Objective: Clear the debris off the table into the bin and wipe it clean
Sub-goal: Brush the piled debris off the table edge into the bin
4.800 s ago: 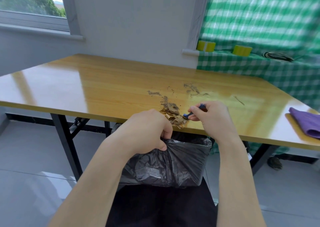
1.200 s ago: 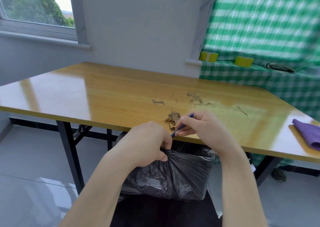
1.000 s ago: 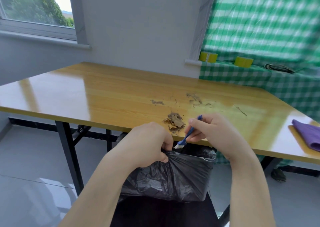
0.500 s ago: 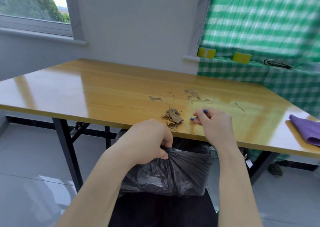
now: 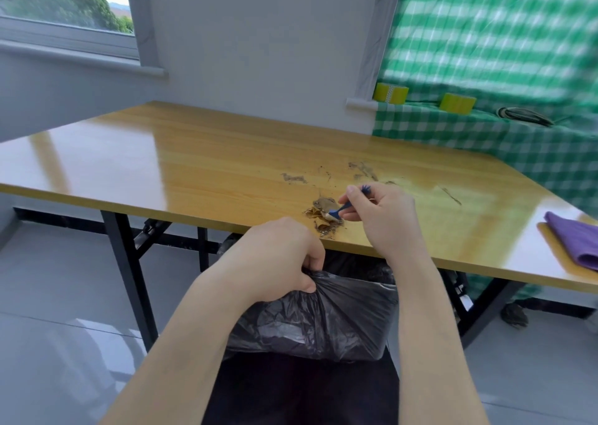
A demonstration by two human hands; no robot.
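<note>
**Debris sweep at near edge of wooden surface**

1. Debris: a small heap of brown flakes and dark crumbs. It lies on the surface close to the near edge, just above the bin. Dark smears sit further back on the wood, apart from the heap.

2. Brush: small, with a blue handle and a pale head. The long axis runs diagonally. The handle end rises up and to the right and shows above the fingers. The pale head points down and to the left, toward the near edge, and touches the right side of the heap.

3. Right hand: held over the surface, with the wrist crossing the near edge. Fingers and thumb are curled round the brush handle and pinch it along its middle.

4. Left hand: held below the edge, fingers tightly curled. It grips the bunched plastic at the bin's rim.

5. Bin: wrapped in a crumpled black bag. It sits under the near edge with its mouth partly beneath the surface.

6. Purple cloth: folded, at the far right of the surface. It is well apart from the heap, and neither hand touches it.

7. Tape rolls: two, yellow, standing near each other on a ledge draped in green checked fabric, behind the surface's right corner.
</note>
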